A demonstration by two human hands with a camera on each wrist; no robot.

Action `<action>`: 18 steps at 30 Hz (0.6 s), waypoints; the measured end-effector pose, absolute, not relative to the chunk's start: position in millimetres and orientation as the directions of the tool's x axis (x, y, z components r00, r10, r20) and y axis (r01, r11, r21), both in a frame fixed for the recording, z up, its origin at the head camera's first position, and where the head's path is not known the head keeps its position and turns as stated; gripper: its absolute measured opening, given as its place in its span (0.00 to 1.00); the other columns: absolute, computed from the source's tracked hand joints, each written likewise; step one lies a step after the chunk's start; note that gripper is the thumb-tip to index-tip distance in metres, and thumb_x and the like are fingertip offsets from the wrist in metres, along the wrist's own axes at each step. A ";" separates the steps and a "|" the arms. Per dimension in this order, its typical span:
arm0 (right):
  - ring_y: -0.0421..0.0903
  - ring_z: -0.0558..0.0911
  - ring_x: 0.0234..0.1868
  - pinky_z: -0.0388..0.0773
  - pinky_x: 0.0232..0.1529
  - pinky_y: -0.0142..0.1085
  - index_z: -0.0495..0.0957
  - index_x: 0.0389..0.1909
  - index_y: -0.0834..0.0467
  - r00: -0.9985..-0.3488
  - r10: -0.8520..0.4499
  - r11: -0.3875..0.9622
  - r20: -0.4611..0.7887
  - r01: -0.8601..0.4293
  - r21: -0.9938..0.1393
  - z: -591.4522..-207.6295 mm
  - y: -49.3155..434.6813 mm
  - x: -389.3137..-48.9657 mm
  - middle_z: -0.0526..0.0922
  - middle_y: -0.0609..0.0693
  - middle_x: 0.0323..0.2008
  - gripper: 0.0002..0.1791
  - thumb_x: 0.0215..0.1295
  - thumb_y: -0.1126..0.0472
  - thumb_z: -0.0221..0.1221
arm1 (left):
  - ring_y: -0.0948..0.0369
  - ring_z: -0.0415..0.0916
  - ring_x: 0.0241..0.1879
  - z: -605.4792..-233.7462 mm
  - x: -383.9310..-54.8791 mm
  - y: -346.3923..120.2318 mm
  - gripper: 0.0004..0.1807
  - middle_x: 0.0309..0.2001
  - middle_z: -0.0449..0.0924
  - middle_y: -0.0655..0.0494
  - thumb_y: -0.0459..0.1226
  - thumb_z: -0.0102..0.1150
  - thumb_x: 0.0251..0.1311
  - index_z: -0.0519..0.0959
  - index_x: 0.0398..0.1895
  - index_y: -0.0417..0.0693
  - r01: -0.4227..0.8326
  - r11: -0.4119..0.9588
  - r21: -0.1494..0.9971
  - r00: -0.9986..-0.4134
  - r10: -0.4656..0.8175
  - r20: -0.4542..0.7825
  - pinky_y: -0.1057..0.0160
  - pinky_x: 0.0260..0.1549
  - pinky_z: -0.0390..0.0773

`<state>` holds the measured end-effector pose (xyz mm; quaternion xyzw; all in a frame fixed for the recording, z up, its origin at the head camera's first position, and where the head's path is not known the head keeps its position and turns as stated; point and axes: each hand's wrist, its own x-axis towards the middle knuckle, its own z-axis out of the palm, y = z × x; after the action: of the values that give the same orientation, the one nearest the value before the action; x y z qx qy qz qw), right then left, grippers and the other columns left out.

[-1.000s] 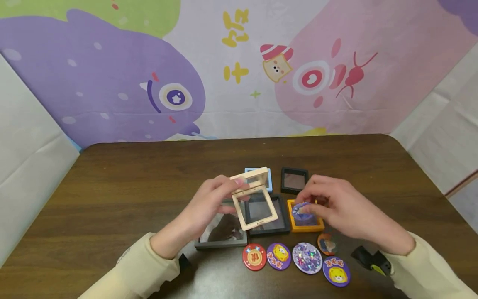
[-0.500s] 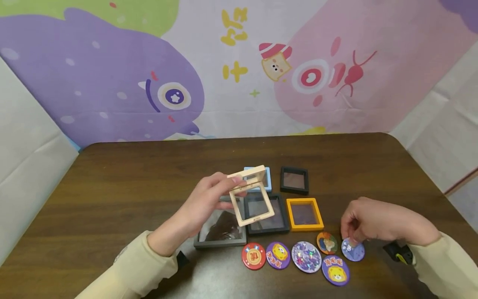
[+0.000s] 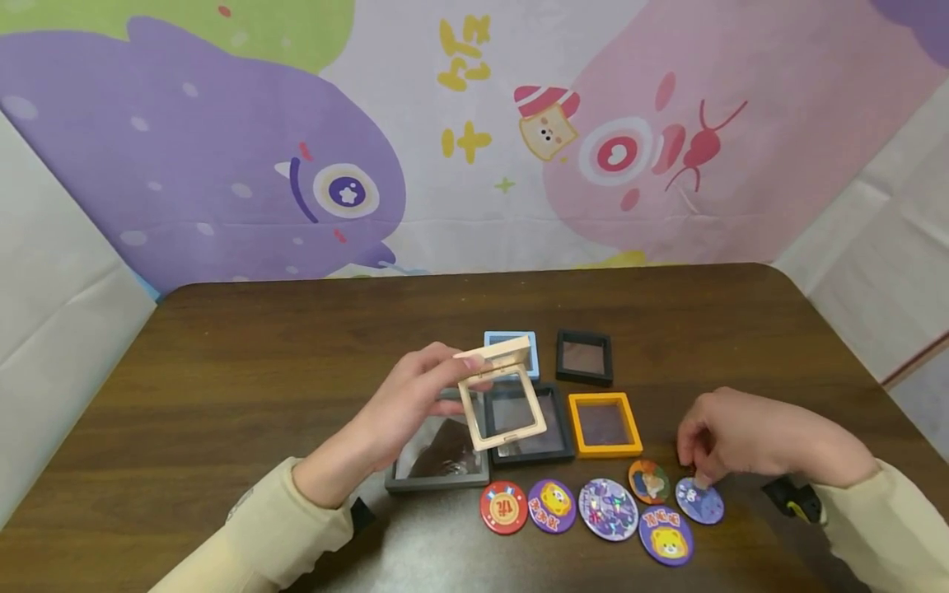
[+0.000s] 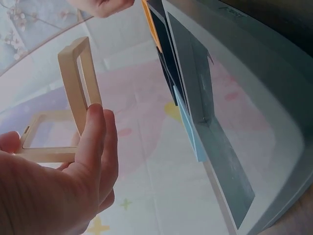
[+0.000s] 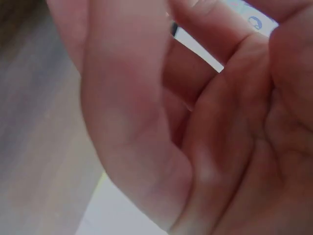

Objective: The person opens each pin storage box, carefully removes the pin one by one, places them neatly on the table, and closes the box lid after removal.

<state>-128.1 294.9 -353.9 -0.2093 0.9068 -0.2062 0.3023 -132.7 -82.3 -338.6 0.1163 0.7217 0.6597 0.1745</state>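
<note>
My left hand (image 3: 404, 403) grips a cream hinged display frame (image 3: 474, 420) by its hinge end, thumb on top. The frame stands opened, its two halves at an angle, and is held above the other frames; the left wrist view shows its clear film (image 4: 54, 129). My right hand (image 3: 764, 436) is low at the right, fingers curled, pinching the upper edge of a round purple-blue pin badge (image 3: 700, 504) that lies at the table surface. In the right wrist view the palm and fingers fill most of the picture, with a bit of the badge (image 5: 254, 22) at the top.
On the table (image 3: 245, 371) lie a large grey frame (image 3: 437, 484), a dark frame (image 3: 567, 424), a yellow frame (image 3: 605, 451), a black frame (image 3: 586, 379) and a light-blue frame (image 3: 536, 354). Several badges, including a red one (image 3: 504, 508), line the near side.
My right hand has carried the purple-blue badge from above the yellow frame down to the right, beside the other badges. The left hand has stayed nearly still with the cream frame.
</note>
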 end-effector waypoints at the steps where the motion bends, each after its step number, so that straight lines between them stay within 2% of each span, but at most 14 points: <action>1: 0.37 0.73 0.24 0.73 0.26 0.32 0.81 0.28 0.48 -0.739 -0.528 0.812 -0.418 -0.296 -0.504 -351.9 295.2 -128.2 0.75 0.39 0.22 0.11 0.53 0.65 0.73 | 0.45 0.77 0.54 -338.5 -132.4 -82.2 0.23 0.51 0.74 0.42 0.45 0.55 0.67 0.76 0.52 0.32 -0.062 0.100 0.993 -0.908 0.407 -0.098 0.53 0.50 0.80; 4: 0.34 0.74 0.28 0.75 0.28 0.31 0.81 0.34 0.49 -0.780 -0.588 0.755 -0.213 -0.436 -0.490 -345.2 290.3 -127.2 0.75 0.36 0.26 0.11 0.54 0.62 0.73 | 0.46 0.77 0.54 -338.8 -131.5 -82.5 0.23 0.51 0.76 0.43 0.44 0.59 0.65 0.77 0.54 0.33 -0.062 0.108 0.992 -0.896 0.432 -0.103 0.53 0.53 0.78; 6: 0.32 0.75 0.29 0.76 0.29 0.31 0.81 0.40 0.49 -0.793 -0.608 0.709 -0.018 -0.533 -0.462 -342.6 281.3 -125.4 0.76 0.35 0.29 0.16 0.52 0.62 0.75 | 0.47 0.77 0.52 -339.8 -130.9 -83.0 0.23 0.51 0.76 0.45 0.43 0.61 0.63 0.78 0.55 0.35 -0.057 0.123 0.991 -0.890 0.443 -0.107 0.54 0.54 0.77; 8: 0.32 0.76 0.31 0.78 0.30 0.30 0.80 0.47 0.51 -0.776 -0.608 0.657 0.169 -0.611 -0.442 -341.2 268.9 -122.5 0.78 0.36 0.35 0.24 0.48 0.64 0.77 | 0.51 0.78 0.49 -340.7 -130.2 -82.7 0.22 0.51 0.75 0.46 0.41 0.64 0.61 0.79 0.55 0.37 -0.050 0.135 0.990 -0.884 0.454 -0.107 0.57 0.52 0.77; 10: 0.32 0.77 0.32 0.77 0.29 0.28 0.79 0.53 0.52 -0.726 -0.608 0.590 0.322 -0.684 -0.428 -340.8 256.2 -119.1 0.79 0.39 0.41 0.31 0.45 0.64 0.78 | 0.53 0.78 0.46 -342.2 -129.6 -81.9 0.22 0.50 0.73 0.46 0.39 0.66 0.60 0.80 0.55 0.37 -0.040 0.140 0.989 -0.877 0.469 -0.102 0.60 0.49 0.77; 12: 0.33 0.76 0.34 0.75 0.30 0.25 0.77 0.58 0.53 -0.670 -0.611 0.538 0.422 -0.742 -0.399 -340.3 243.9 -115.2 0.78 0.41 0.47 0.34 0.48 0.58 0.78 | 0.56 0.77 0.45 -342.8 -128.8 -79.8 0.22 0.50 0.71 0.45 0.37 0.68 0.57 0.81 0.55 0.37 -0.024 0.137 0.990 -0.868 0.488 -0.089 0.62 0.46 0.77; 15: 0.36 0.75 0.35 0.72 0.31 0.22 0.78 0.60 0.55 -0.578 -0.639 0.458 0.508 -0.816 -0.353 -337.7 227.4 -109.9 0.76 0.46 0.51 0.30 0.58 0.47 0.70 | 0.56 0.78 0.47 -343.6 -126.7 -75.4 0.24 0.50 0.70 0.45 0.35 0.70 0.54 0.80 0.55 0.37 -0.014 0.129 0.992 -0.853 0.517 -0.079 0.63 0.46 0.78; 18: 0.37 0.75 0.34 0.71 0.32 0.21 0.82 0.55 0.55 -0.472 -0.678 0.379 0.564 -0.881 -0.283 -333.9 213.7 -108.9 0.76 0.47 0.49 0.25 0.66 0.43 0.61 | 0.53 0.78 0.51 -342.1 -123.3 -71.4 0.25 0.51 0.69 0.45 0.33 0.71 0.53 0.80 0.55 0.36 -0.014 0.114 0.993 -0.834 0.547 -0.075 0.61 0.48 0.79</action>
<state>-108.9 213.7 -333.9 -0.4808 0.8105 -0.2817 -0.1807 -123.3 -71.4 -342.1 0.1868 0.7133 0.6388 0.2197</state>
